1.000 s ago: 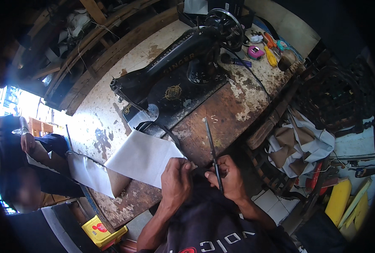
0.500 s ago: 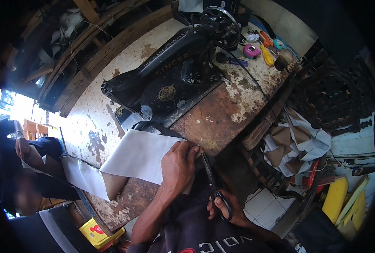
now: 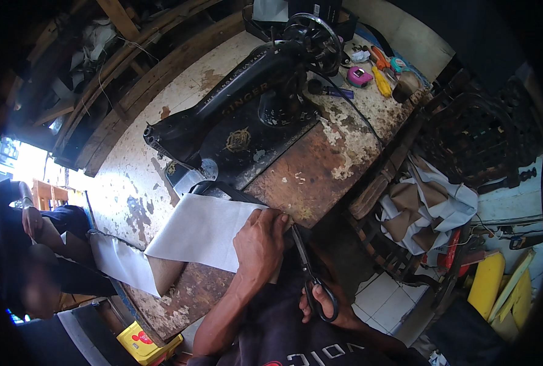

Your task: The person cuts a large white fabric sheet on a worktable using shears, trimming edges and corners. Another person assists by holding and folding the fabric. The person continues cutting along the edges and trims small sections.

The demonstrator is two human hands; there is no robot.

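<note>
A long strip of pale fabric (image 3: 205, 230), brown on its reverse, lies folded across the front of the worn table, beside the black sewing machine (image 3: 238, 100). My left hand (image 3: 259, 243) grips the strip's right end near the table's edge, thumb and fingers pinched together. My right hand (image 3: 329, 306) holds black-handled scissors (image 3: 303, 253) with fingers in the loops, over my lap. The scissors point up and away, their tips beside my left fingertips. Whether the blades touch the fabric is hard to make out.
Tape measures (image 3: 359, 77), a yellow-handled tool (image 3: 381, 82) and small items lie at the table's far right. Crumpled fabric pieces (image 3: 430, 207) rest on a dark metal frame at right. Another person (image 3: 15, 226) sits at left, by the strip's far end. A yellow box (image 3: 143, 343) stands below.
The view has shifted slightly. My left hand still pinches the fabric and my right still holds the scissors, with hardly any movement between them.
</note>
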